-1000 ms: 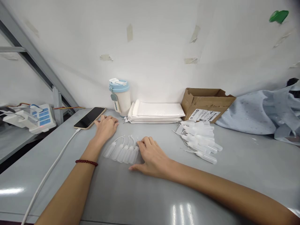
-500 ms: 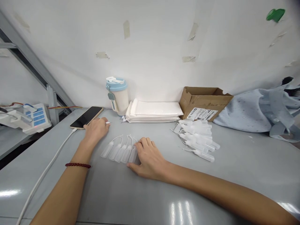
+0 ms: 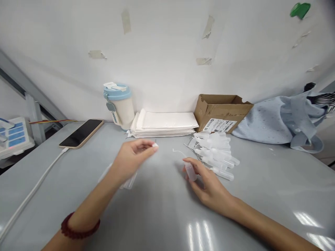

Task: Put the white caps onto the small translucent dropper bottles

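Left hand point(image 3: 128, 160) pinches a small white piece point(image 3: 155, 145); right hand point(image 3: 210, 184) holds a translucent bottle point(image 3: 191, 171)

In the head view, the two hands are apart from each other above the grey table point(image 3: 162, 216); the left hand closes its thumb and fingertips on the small white piece, whose exact form is too small to tell; a dark red bracelet point(image 3: 78, 226) is around the left wrist. The right hand grips the translucent bottle between thumb and fingers, in front of the pile of similar bottles point(image 3: 213, 151); a thin curved tube point(image 3: 178, 151) extends from the upper end of this bottle toward the left.

Under the left hand and forearm lie more bottles point(image 3: 130, 183), partly hidden; to the left of them lies a phone point(image 3: 81, 133), with a white cable point(image 3: 31, 191) plugged in. Along the wall point(image 3: 162, 52) stand a cream cup point(image 3: 122, 109) with blue lid, a stack of white envelopes point(image 3: 169, 122) and an open cardboard box point(image 3: 225, 112); just beside the box, at right, rests a light blue cloth bag point(image 3: 269, 120).
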Demonstrator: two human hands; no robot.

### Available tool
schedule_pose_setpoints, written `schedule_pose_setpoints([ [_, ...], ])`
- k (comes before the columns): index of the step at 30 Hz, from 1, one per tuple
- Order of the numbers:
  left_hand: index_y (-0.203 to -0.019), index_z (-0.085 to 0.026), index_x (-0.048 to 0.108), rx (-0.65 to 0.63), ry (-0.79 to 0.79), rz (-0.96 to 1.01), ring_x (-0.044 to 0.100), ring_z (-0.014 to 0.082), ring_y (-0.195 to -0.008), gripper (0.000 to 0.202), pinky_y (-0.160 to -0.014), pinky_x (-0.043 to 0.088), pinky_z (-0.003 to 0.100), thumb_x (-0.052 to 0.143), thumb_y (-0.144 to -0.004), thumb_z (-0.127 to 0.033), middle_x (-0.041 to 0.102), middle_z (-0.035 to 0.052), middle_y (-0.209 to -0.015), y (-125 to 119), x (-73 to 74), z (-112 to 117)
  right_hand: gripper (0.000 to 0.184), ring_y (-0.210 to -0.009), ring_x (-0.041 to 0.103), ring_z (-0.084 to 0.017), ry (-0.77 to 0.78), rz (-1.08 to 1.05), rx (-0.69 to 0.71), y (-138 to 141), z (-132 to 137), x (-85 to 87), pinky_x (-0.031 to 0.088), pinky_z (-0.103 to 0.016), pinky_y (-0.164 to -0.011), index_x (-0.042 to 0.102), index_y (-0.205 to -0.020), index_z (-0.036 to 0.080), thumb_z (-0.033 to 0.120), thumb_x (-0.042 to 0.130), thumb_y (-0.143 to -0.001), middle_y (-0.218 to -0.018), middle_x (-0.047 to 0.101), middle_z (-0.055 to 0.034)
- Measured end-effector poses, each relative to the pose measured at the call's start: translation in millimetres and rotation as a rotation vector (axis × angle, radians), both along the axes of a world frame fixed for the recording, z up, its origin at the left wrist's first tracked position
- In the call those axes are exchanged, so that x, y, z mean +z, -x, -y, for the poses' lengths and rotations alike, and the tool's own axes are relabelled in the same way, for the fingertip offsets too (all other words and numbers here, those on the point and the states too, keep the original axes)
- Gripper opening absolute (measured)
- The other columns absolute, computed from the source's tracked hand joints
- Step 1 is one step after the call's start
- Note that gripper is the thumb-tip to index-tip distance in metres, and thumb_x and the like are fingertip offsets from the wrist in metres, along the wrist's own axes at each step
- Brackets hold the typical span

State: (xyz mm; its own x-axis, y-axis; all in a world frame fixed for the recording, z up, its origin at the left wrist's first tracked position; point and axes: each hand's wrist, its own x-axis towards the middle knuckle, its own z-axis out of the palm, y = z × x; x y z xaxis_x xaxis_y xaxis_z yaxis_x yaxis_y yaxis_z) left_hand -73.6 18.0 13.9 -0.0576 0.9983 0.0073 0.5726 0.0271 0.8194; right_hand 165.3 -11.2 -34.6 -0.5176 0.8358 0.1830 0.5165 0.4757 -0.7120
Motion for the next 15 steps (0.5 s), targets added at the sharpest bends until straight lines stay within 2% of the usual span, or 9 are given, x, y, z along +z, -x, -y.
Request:
schedule_pose_setpoints([
  [2,-0.084,-0.022,0.067,-0.130,0.049,0.239,0.067,0.0191,-0.079,0.025,-0.069,0.051,0.026,0.066,-0.074,-0.044,0.072,0.0016,-0.085,-21.9,-3.2,13.0,0.058,-0.083,0.057,-0.017,0.027,-0.017,-0.040,-4.5,2.5,1.3,0.051,-0.034,-0.074,0.027,-0.128,0.026,0.000,0.038,-0.078,-0.102,0.054,-0.0054],
  [4,-0.083,-0.024,0.067,-0.197,0.099,0.303,0.065,0.0184,-0.078,0.022,-0.068,0.050,0.026,0.066,-0.074,-0.044,0.071,0.0003,-0.086,-35.6,-7.6,22.5,0.060,-0.085,0.056,-0.017,0.035,-0.017,-0.056,-4.8,5.0,3.9,0.050,-0.035,-0.078,0.026,-0.128,0.025,-0.001,0.037,-0.076,-0.102,0.053,-0.0054],
  [8,-0.084,-0.025,0.065,-0.234,0.169,0.309,0.061,0.0218,-0.085,0.023,-0.070,0.048,0.030,0.062,-0.077,-0.046,0.070,0.0009,-0.092,-44.7,-17.6,30.1,0.059,-0.088,0.056,-0.017,0.074,-0.010,-0.071,-3.3,10.7,9.6,0.051,-0.035,-0.079,0.025,-0.129,0.028,0.000,0.037,-0.077,-0.102,0.052,-0.0043],
  [12,-0.084,-0.025,0.066,-0.289,0.238,0.343,0.059,0.0204,-0.082,0.024,-0.072,0.046,0.030,0.062,-0.077,-0.047,0.066,0.0009,-0.085,-48.2,-24.8,31.5,0.038,-0.089,0.057,-0.017,0.110,-0.028,-0.062,-4.1,12.6,10.9,0.051,-0.033,-0.078,0.029,-0.127,0.029,0.015,0.035,-0.092,-0.100,0.055,-0.0035],
  [15,-0.085,-0.025,0.066,-0.273,0.271,0.451,0.059,0.0195,-0.085,0.022,-0.076,0.046,0.029,0.063,-0.077,-0.045,0.066,0.0002,-0.086,-51.8,-26.5,32.1,0.033,-0.082,0.059,-0.016,0.095,-0.041,0.000,-4.7,10.3,8.3,0.052,-0.032,-0.073,0.028,-0.126,0.026,0.019,0.033,-0.095,-0.098,0.058,-0.0041],
])
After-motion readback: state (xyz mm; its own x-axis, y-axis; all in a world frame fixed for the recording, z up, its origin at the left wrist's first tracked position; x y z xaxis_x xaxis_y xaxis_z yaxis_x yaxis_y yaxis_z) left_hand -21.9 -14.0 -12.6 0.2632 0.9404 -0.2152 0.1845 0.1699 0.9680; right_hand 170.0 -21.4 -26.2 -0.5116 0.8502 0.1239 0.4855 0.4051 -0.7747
